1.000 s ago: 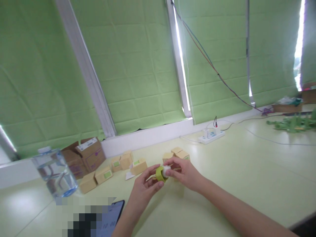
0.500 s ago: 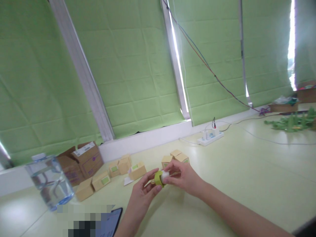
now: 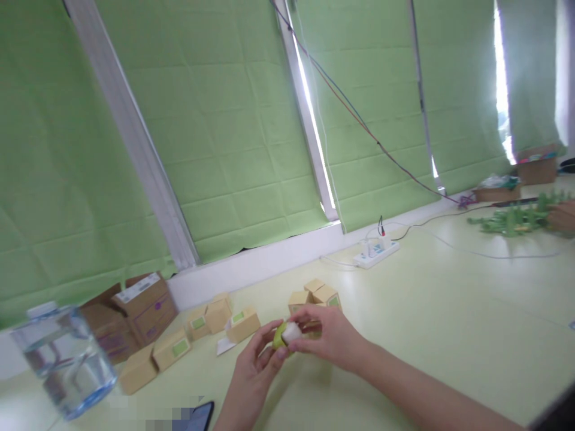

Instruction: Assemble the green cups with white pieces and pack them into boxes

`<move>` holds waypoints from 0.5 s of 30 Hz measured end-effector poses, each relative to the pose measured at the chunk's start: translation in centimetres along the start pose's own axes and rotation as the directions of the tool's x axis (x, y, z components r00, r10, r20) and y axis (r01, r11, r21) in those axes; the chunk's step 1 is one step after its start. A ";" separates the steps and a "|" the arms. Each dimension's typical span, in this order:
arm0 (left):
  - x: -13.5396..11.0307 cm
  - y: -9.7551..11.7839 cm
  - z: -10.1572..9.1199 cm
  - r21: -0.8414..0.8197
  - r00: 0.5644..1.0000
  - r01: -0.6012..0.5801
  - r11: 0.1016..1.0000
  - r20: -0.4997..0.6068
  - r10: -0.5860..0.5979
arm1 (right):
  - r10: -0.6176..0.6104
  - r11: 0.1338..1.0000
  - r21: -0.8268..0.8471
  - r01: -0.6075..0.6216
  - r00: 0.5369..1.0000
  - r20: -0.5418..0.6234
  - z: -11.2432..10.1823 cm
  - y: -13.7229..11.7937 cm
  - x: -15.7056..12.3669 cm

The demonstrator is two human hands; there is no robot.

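Note:
Both of my hands meet over the pale green table (image 3: pixel 449 311) near the bottom middle of the head view. My left hand (image 3: pixel 254 374) pinches a small yellow-green ring-shaped piece (image 3: pixel 278 336) from below. My right hand (image 3: pixel 330 338) holds a small white round part (image 3: pixel 291 331) at its fingertips, pressed against that green piece. Just behind my hands stand a few small tan cardboard boxes (image 3: pixel 314 296) with green labels.
More small tan boxes (image 3: pixel 202 326) lie to the left, beside a larger open brown carton (image 3: pixel 135 311). A clear water bottle (image 3: pixel 63 359) stands at far left, a phone (image 3: pixel 193 416) near the bottom edge. A white power strip (image 3: pixel 375 254) with cables sits by the window; green plastic parts (image 3: pixel 512 218) lie far right.
The view has swung a little, so everything sits lower and further left. My hands stay together on the green piece and the white part, turned slightly.

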State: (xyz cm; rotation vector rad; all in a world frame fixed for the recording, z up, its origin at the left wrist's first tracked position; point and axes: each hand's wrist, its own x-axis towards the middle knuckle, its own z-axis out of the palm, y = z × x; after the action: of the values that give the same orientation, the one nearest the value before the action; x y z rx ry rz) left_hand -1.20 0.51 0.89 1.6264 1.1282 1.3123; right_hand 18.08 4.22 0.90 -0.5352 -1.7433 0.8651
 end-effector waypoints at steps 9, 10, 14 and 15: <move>0.2 1.0 0.9 0.178 0.999 -0.040 0.983 0.017 0.037 | -0.257 0.929 -0.264 0.260 0.965 0.045 -0.7 -0.9 0.0; 0.0 1.1 1.1 0.195 0.999 -0.053 0.979 0.020 0.050 | -0.263 0.926 -0.268 0.265 0.964 0.047 -0.7 -0.9 -0.1; -0.4 1.0 1.2 0.275 0.996 -0.085 0.958 0.003 0.087 | -0.245 0.923 -0.292 0.250 0.968 0.055 -0.6 -0.9 -0.2; -0.5 1.0 1.2 0.296 0.995 -0.091 0.951 -0.005 0.097 | -0.235 0.921 -0.305 0.240 0.970 0.056 -0.6 -0.9 -0.2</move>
State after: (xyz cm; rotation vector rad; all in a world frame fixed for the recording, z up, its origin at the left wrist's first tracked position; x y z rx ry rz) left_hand 0.11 -0.33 1.37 1.9072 1.3233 1.2666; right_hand 18.75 3.71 1.55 -0.5065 -1.9281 0.4271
